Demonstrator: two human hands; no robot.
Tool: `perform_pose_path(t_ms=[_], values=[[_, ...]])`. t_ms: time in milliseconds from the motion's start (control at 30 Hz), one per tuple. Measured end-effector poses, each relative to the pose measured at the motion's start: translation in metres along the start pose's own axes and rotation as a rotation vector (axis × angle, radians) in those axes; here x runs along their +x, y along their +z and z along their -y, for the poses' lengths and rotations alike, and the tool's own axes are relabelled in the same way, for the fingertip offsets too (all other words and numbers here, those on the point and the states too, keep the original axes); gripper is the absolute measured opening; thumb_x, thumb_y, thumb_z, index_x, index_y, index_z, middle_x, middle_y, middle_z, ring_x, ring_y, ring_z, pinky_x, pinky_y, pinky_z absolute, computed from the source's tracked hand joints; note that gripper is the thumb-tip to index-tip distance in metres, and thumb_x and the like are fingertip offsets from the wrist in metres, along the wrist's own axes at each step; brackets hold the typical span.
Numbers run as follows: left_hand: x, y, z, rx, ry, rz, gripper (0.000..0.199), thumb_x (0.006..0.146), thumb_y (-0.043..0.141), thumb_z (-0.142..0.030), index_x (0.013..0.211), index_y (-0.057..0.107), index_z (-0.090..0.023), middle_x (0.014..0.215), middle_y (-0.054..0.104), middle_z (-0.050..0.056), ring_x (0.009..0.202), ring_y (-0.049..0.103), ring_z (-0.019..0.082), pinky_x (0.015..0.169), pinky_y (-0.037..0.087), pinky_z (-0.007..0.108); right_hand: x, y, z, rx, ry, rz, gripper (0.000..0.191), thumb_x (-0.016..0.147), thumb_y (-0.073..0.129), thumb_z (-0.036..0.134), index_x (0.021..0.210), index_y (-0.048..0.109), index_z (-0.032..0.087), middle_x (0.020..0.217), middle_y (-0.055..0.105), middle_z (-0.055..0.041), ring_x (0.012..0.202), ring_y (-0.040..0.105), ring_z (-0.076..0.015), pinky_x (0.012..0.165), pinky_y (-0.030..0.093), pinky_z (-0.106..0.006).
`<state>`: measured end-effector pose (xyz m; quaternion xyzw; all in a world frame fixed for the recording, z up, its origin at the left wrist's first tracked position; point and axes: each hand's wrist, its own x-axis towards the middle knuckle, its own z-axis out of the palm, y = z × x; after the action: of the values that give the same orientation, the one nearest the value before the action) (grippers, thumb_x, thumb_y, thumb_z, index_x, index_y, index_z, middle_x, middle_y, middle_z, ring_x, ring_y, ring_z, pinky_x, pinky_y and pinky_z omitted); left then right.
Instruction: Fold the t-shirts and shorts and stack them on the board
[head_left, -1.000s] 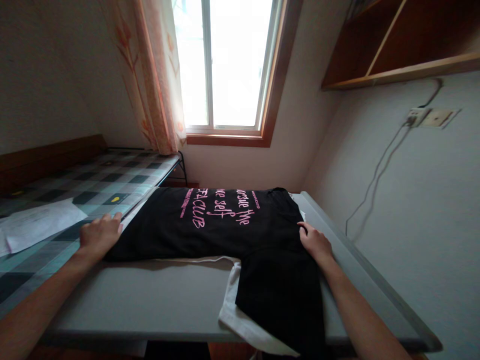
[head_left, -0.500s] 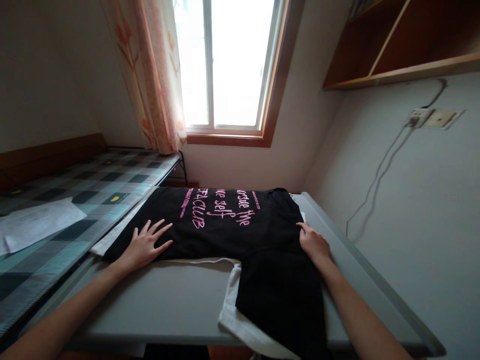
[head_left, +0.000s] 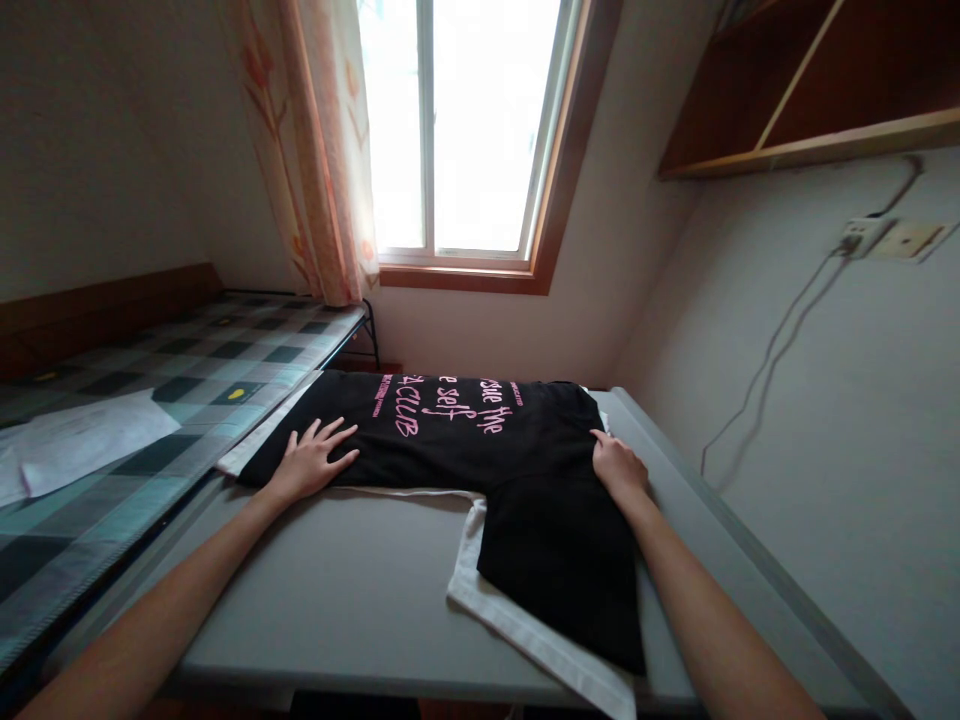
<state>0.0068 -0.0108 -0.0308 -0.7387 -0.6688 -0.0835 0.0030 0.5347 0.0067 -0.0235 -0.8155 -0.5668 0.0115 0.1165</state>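
A black T-shirt [head_left: 540,540] with pink lettering lies spread across a grey table [head_left: 337,590], its sleeve towards me. Beneath it is a white garment [head_left: 469,572], probably another shirt, whose edges show along the side, at the sleeve and at the far left. My left hand [head_left: 313,460] rests flat on the black cloth near the hem, fingers spread. At the shoulder edge by the collar, my right hand [head_left: 619,466] has its fingers closed on the black T-shirt; the fingertips are partly hidden.
To the left stands a bed [head_left: 172,350] with a checked cover and paper sheets [head_left: 97,435] on it. A curtain [head_left: 315,150] hangs beside the window [head_left: 480,130]. On the right wall are a shelf [head_left: 825,140] and a socket [head_left: 862,238] with a hanging cable [head_left: 772,340].
The black T-shirt and white garment have shifted away from me, and the sleeve end now lies on the tabletop. Both hands moved slightly forward with the cloth.
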Motion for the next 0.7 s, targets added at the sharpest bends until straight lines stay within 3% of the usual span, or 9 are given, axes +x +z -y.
perform_pose_path(t_ms=[533,700], values=[[-0.003,0.004,0.002,0.004,-0.025,-0.060,0.055,0.093,0.038,-0.055,0.143,0.045,-0.034,0.153,0.038,0.000,0.144,0.026,0.032,0.114,0.023,0.055,-0.005,0.004,-0.016,0.105,-0.086,-0.015,0.045,0.094,0.039,0.034,0.133,0.057,0.020,0.128,0.062,-0.0128,0.116,0.059,-0.0290,0.097,0.043,-0.042],[-0.005,0.002,-0.001,0.008,-0.096,-0.042,0.055,0.093,0.037,-0.056,0.143,0.045,-0.035,0.155,0.035,0.000,0.142,0.026,0.038,0.111,0.021,0.064,-0.006,0.005,-0.015,0.113,-0.083,-0.002,0.044,0.095,0.037,0.034,0.132,0.058,0.021,0.129,0.062,-0.0127,0.116,0.058,-0.0286,0.096,0.042,-0.042]])
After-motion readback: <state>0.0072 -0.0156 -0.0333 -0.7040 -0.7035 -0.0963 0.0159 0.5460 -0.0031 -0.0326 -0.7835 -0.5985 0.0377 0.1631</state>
